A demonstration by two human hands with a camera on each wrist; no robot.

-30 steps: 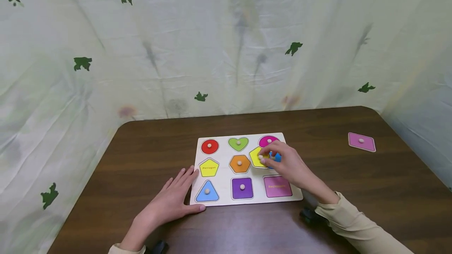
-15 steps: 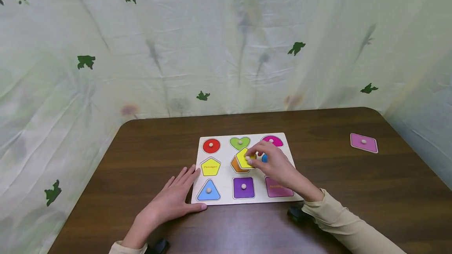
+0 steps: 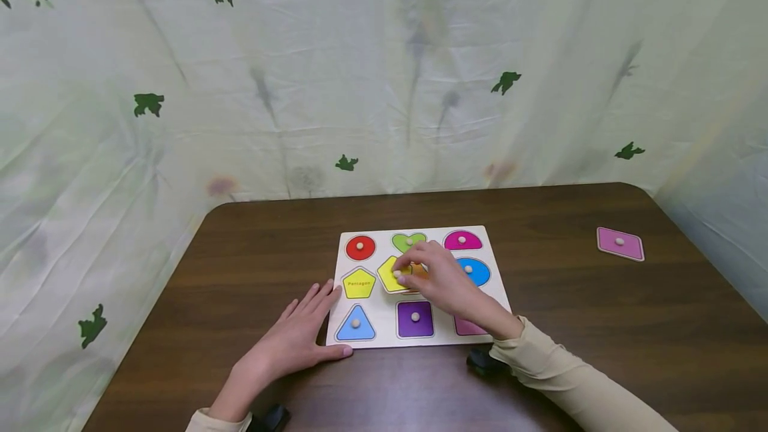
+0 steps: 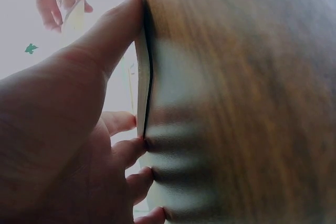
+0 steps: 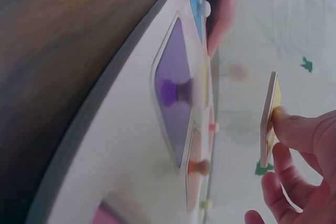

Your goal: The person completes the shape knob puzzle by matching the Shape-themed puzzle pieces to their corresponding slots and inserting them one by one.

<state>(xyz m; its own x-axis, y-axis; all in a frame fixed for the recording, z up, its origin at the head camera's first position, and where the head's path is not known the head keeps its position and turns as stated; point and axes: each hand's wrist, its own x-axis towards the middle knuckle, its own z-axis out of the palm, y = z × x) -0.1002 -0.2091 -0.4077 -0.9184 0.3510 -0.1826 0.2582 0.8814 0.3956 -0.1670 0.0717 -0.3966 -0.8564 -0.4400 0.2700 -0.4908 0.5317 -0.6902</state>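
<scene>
A yellow pentagon puzzle piece (image 3: 390, 276) is held by its knob between the thumb and fingers of my right hand (image 3: 441, 280). In the right wrist view the pentagon piece (image 5: 269, 119) hangs above the board, apart from it. Beneath it is the white puzzle board (image 3: 384, 325), whose yellow pentagon recess (image 3: 359, 283) shows printed lettering and lies just left of the piece. My left hand (image 3: 294, 339) rests at the board's left edge, fingers spread and straight, thumb (image 4: 118, 27) along the near edge. The orange hexagon (image 3: 419, 272) is mostly covered by my right hand.
Seated in the board are the red circle (image 3: 361, 247), green heart (image 3: 408, 241), magenta semicircle (image 3: 463, 240), blue oval (image 3: 474, 272), blue triangle (image 3: 356, 324) and purple square (image 3: 415, 319). A pink rectangle piece (image 3: 621, 243) lies alone on the brown table (image 3: 558, 252) at right.
My right hand has carried the yellow pentagon leftward, from beside the blue oval, across the orange hexagon, toward the pentagon recess. The left hand has stayed at the board's edge.
</scene>
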